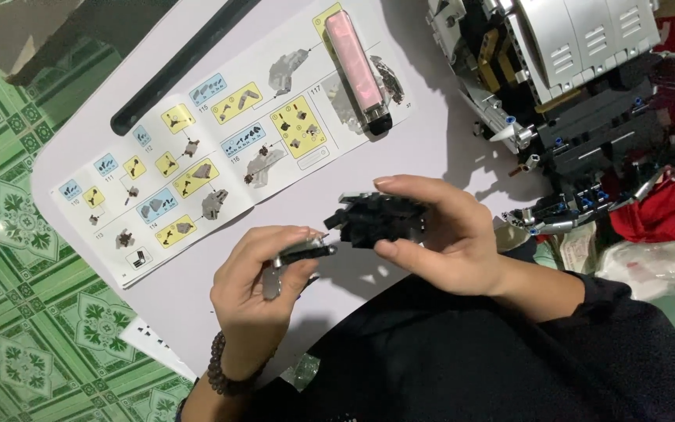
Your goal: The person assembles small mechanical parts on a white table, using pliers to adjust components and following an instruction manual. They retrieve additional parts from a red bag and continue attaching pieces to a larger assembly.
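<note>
Left hand [263,273] is pinching a small grey brick piece [304,252]; right hand [439,234] is clamping fingertips around the black brick sub-assembly [373,219], looking light, rigid, likely fragile at joints.

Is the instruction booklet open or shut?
Open. The instruction booklet lies spread flat on the white table, step diagrams showing, with a pink oblong case resting on its right page.
</note>
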